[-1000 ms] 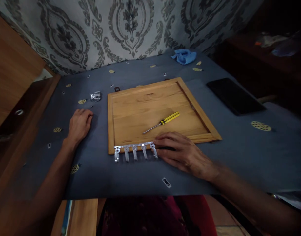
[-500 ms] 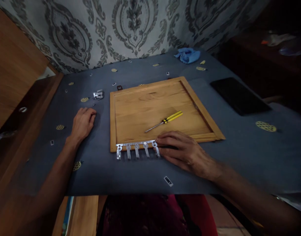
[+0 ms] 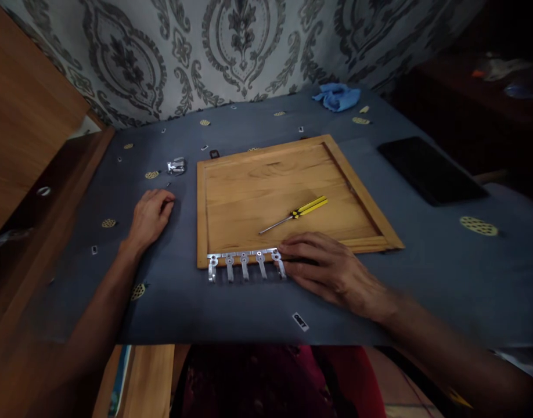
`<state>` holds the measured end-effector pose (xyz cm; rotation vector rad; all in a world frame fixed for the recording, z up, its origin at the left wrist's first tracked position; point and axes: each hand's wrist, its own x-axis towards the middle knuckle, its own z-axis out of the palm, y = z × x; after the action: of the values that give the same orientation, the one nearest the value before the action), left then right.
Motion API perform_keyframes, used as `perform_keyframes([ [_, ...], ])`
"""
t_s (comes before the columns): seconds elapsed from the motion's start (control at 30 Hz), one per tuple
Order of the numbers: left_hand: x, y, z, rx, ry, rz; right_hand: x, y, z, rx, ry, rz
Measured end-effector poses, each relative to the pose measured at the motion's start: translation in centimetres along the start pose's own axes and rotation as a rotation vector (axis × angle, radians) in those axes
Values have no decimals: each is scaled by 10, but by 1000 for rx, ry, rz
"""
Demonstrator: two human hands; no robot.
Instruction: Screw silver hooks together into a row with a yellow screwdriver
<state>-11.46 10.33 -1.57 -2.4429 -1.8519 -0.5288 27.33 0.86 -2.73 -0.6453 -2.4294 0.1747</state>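
Observation:
A wooden board with a raised frame point(image 3: 266, 180) lies flat on the cloth. Along its front edge, several silver metal hooks point(image 3: 244, 266) sit in a row, their curved ends hanging over the rim. My right hand point(image 3: 331, 270) is at the right end of this row, its fingertips closed around the last hook. On the board rests a screwdriver point(image 3: 308, 207) with a yellow and black handle, its tip pointing left toward the hooks. My left hand point(image 3: 150, 217) lies on the cloth left of the board, fingers loosely curled, nothing visible in them.
Loose silver hooks point(image 3: 176, 166) and a tiny dark piece point(image 3: 168, 184) lie beyond my left hand. A blue crumpled cloth point(image 3: 337, 97) is at the back, and a black flat slab point(image 3: 432, 170) lies to the right. A patterned curtain point(image 3: 240, 46) hangs behind the table.
The whole view has shifted slightly, so things appear a little further right. Both hands, the hooks and the screwdriver keep the same places relative to the board.

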Motion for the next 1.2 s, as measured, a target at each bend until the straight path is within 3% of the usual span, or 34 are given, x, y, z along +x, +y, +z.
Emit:
perform_keyframes([
  [0.37, -1, 27, -3, -179, -81, 48, 1, 0, -1, -24, 16, 5],
  [0.87, -10, 35, -13, -163, -187, 84, 1, 0, -1, -27, -4, 5],
  [1.03, -22, 75, -31, -132, -51, 95, 1, 0, -1, -1, 6, -1],
  [1.2, -40, 145, -40, -291, -167, 323, 0, -1, -1, -1, 16, 11],
])
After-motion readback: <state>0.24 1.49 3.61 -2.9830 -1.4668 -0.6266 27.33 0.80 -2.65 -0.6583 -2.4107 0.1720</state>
